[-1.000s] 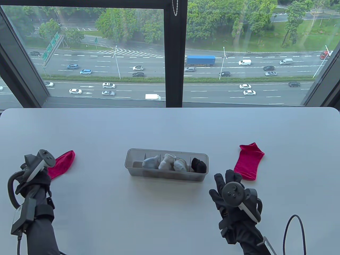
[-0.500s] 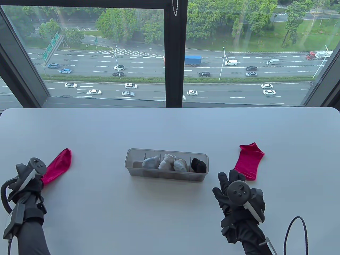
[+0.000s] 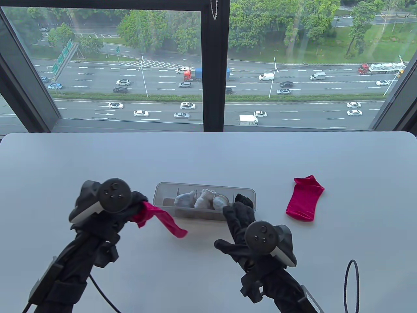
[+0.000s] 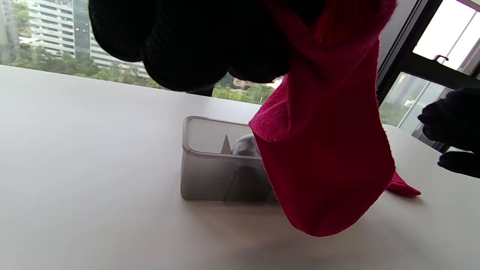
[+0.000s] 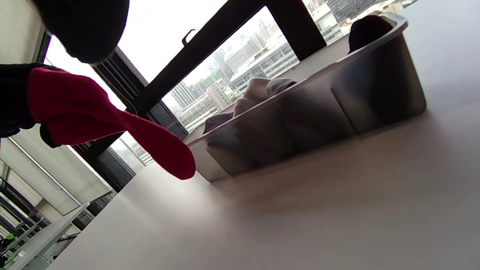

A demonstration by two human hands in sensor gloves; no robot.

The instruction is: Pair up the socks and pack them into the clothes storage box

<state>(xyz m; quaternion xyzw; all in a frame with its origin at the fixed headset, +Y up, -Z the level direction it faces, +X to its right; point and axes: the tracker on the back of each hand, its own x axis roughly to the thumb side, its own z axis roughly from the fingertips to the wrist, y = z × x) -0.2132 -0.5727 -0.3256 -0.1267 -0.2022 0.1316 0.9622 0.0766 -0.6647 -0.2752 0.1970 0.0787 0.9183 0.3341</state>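
My left hand grips one end of a red sock, which hangs down from it just left of the storage box's front; in the left wrist view the red sock dangles from my curled fingers. A second red sock lies flat on the table to the right. The clear storage box sits mid-table with pale rolled socks and a black rolled sock in its compartments. My right hand is spread open in front of the box's right part, holding nothing.
The white table runs to a window at its far edge. A black cable loop lies near the table's front right. In the right wrist view the box stands close ahead with the hanging red sock to its left.
My left hand has lifted the red sock off the table's left side and carried it right, to the box's left front. My right hand has shifted left, away from the other red sock.
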